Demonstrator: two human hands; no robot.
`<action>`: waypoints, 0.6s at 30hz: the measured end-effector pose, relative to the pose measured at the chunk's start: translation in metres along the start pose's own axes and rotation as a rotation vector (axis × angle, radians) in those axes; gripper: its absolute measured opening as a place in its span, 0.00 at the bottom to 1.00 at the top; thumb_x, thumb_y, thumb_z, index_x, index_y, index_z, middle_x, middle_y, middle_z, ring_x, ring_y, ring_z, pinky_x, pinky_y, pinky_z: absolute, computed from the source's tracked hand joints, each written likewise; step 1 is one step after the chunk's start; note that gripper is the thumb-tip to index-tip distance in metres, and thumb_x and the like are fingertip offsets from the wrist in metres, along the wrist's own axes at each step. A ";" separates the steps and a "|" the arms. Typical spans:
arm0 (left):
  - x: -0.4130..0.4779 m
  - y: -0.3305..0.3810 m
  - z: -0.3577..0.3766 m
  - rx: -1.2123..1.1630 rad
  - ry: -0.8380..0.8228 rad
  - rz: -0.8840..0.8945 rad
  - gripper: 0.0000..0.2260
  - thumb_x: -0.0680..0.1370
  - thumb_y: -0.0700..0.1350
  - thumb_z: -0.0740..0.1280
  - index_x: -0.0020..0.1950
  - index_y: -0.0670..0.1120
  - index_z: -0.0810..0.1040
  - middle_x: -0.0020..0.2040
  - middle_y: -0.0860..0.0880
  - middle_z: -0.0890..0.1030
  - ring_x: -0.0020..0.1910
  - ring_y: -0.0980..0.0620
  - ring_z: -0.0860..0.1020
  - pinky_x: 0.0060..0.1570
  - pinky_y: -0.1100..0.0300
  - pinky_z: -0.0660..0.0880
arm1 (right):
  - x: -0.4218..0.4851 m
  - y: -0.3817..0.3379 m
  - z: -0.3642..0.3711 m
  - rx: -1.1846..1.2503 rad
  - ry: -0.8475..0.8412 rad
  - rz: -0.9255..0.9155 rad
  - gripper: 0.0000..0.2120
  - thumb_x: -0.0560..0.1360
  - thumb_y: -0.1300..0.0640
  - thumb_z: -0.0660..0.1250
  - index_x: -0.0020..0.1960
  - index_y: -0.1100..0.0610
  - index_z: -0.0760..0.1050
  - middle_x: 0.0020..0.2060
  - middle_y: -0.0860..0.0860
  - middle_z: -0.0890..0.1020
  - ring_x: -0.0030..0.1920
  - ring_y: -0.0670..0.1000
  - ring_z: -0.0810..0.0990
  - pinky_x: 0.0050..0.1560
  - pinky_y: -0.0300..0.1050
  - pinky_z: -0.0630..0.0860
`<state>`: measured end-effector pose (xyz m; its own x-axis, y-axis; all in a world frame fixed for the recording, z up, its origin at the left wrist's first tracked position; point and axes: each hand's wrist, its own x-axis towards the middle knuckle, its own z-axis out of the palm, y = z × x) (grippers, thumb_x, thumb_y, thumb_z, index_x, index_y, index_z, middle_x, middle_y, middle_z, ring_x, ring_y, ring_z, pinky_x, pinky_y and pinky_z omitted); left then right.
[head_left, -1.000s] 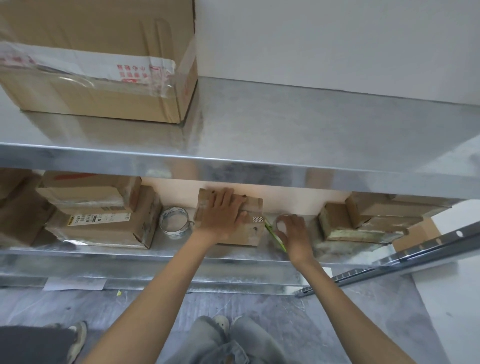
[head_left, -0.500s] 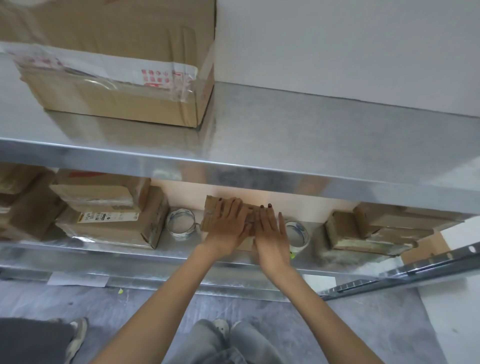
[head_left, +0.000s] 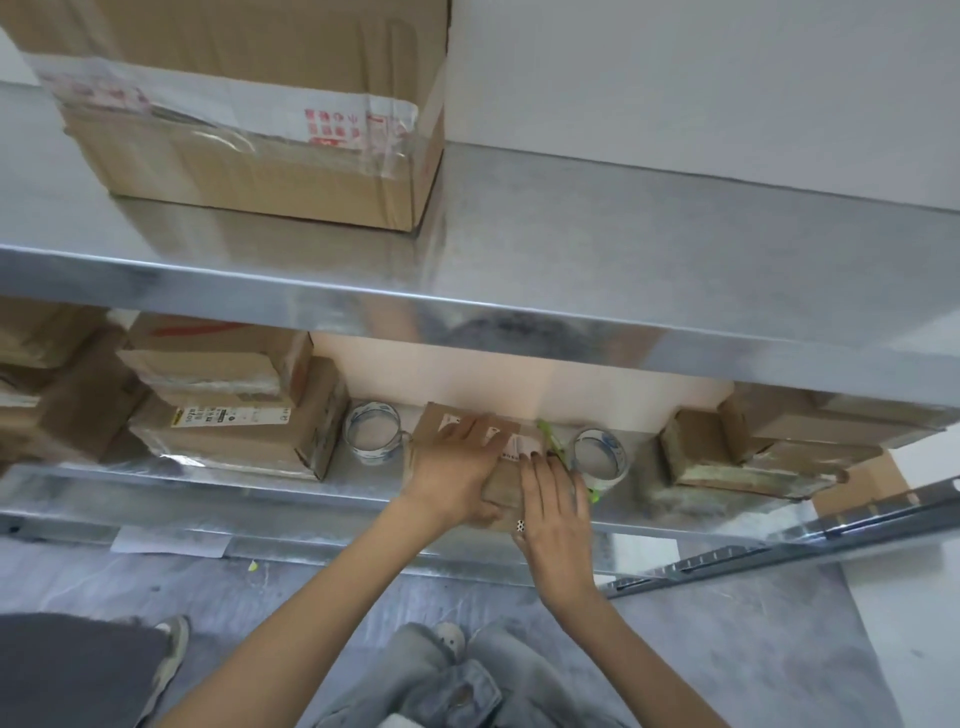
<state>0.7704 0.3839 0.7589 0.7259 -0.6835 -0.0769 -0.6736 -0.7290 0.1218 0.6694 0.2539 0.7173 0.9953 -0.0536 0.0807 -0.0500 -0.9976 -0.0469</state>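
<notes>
Left hand (head_left: 457, 465) and right hand (head_left: 557, 512) press flat, fingers straight, on small box (head_left: 432, 422).

- Left hand (head_left: 457, 462) lies palm down, fingers straight, angled rightward.
- Right hand (head_left: 556, 512) lies palm down just beside it, fingers straight, pointing forward.
- The 2 bare forearms (head_left: 322, 613) converge forward.
</notes>
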 end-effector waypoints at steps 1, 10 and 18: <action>0.006 -0.001 -0.003 0.002 -0.098 -0.009 0.45 0.64 0.60 0.76 0.75 0.49 0.61 0.73 0.45 0.66 0.71 0.45 0.66 0.66 0.53 0.66 | 0.001 -0.001 0.000 0.007 0.001 0.009 0.46 0.56 0.62 0.76 0.71 0.62 0.62 0.65 0.58 0.71 0.64 0.59 0.71 0.66 0.59 0.64; 0.037 -0.015 0.001 0.050 -0.352 0.031 0.56 0.67 0.64 0.73 0.78 0.49 0.37 0.79 0.44 0.42 0.78 0.42 0.43 0.75 0.42 0.42 | -0.011 0.015 0.007 0.018 -0.073 -0.087 0.44 0.63 0.48 0.78 0.71 0.62 0.64 0.67 0.58 0.71 0.68 0.58 0.65 0.69 0.57 0.59; 0.029 -0.017 0.014 0.018 -0.180 0.068 0.53 0.68 0.65 0.70 0.79 0.48 0.41 0.78 0.45 0.48 0.77 0.43 0.48 0.74 0.44 0.45 | 0.022 0.014 -0.002 -0.035 -0.112 -0.078 0.40 0.59 0.49 0.70 0.69 0.62 0.70 0.66 0.57 0.74 0.69 0.57 0.70 0.73 0.58 0.55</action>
<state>0.8013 0.3760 0.7406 0.6432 -0.7253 -0.2454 -0.7236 -0.6806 0.1150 0.6903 0.2382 0.7209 0.9992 0.0270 -0.0288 0.0267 -0.9996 -0.0096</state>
